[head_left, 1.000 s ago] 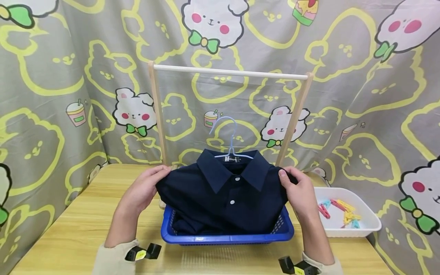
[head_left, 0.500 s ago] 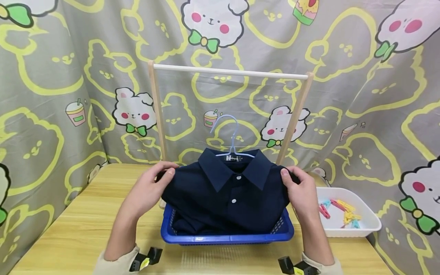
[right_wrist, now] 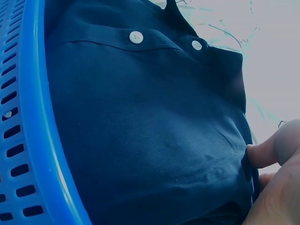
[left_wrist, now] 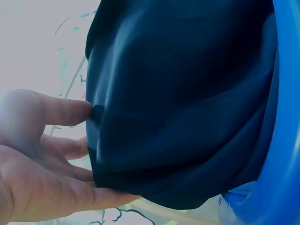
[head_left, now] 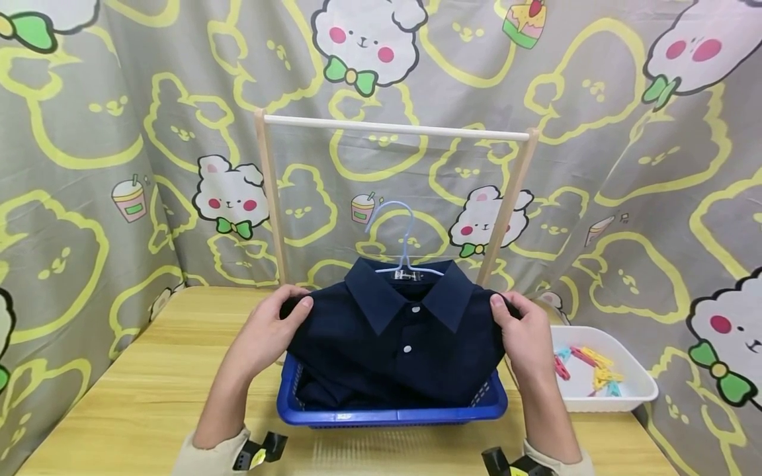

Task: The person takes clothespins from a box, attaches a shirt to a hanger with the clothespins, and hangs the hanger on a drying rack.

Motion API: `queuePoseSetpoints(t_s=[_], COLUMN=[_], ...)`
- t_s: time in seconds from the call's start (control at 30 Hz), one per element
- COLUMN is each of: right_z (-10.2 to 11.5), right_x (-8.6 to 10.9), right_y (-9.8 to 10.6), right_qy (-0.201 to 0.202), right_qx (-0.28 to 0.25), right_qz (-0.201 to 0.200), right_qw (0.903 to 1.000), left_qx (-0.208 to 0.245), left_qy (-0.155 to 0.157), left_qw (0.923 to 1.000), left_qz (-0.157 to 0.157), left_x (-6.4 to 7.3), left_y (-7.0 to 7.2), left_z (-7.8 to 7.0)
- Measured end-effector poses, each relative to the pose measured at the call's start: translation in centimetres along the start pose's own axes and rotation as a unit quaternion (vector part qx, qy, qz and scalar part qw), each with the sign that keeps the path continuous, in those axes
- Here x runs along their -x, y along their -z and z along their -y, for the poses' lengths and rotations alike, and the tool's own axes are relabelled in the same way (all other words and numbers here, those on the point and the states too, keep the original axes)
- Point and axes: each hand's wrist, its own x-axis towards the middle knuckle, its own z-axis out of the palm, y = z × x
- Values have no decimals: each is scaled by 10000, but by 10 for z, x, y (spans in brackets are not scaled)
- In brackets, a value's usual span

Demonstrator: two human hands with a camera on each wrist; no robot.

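Head view: the dark shirt (head_left: 399, 350), with the hanger (head_left: 405, 255) inserted, is held by the left hand (head_left: 268, 334) and right hand (head_left: 526, 334), partly inside the basket (head_left: 393, 416) on the desk (head_left: 155, 370). The far rack (head_left: 395, 128) is partly blocked by it; at right, clothespins (head_left: 601, 377) are contained in the tray (head_left: 619, 402).

Left wrist view: the shirt is pinched by the fingers (left_wrist: 68, 111).

Right wrist view: the opposite side is likewise pinched.

The left arm (head_left: 225, 400) reaches in from the near side, slanting toward the right; the right arm (head_left: 544, 406) leans toward the left. The left grip (head_left: 270, 330) and right grip (head_left: 526, 330) sit about level, well apart, both pinching: left thumb (head_left: 301, 307) and right thumb (head_left: 498, 305) on the near side, fingers (head_left: 287, 291) behind, partly hidden.
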Motion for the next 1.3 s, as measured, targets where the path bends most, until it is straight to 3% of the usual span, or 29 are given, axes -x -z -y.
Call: queuePoseSetpoints(t_s=[0.37, 0.5, 0.6, 0.7, 1.03, 1.3], right_z=[-2, -3, -2, -2, -2, -2], right_x=[1, 1, 0, 0, 0, 0], right_y=[-1, 0, -1, -4, -6, -5], right_qy=[-68, -82, -59, -24, 99, 83], right_qx=[-60, 28, -19, -109, 117, 38], right_qz=[-16, -22, -15, -7, -10, 52], right_qw=[10000, 10000, 10000, 9999, 9999, 9999], left_qx=[118, 785, 1459, 1831, 1952, 1884], left_qy=[115, 181, 222, 264, 517, 288], left_qw=[9998, 9965, 9887, 9824, 9794, 9816], left_qz=[144, 220, 249, 259, -33, -144], left_x=[-7, -9, -10, -9, -9, -10], left_y=[-8, -9, -8, -7, -7, -10], left_z=[4, 7, 10, 10, 7, 5])
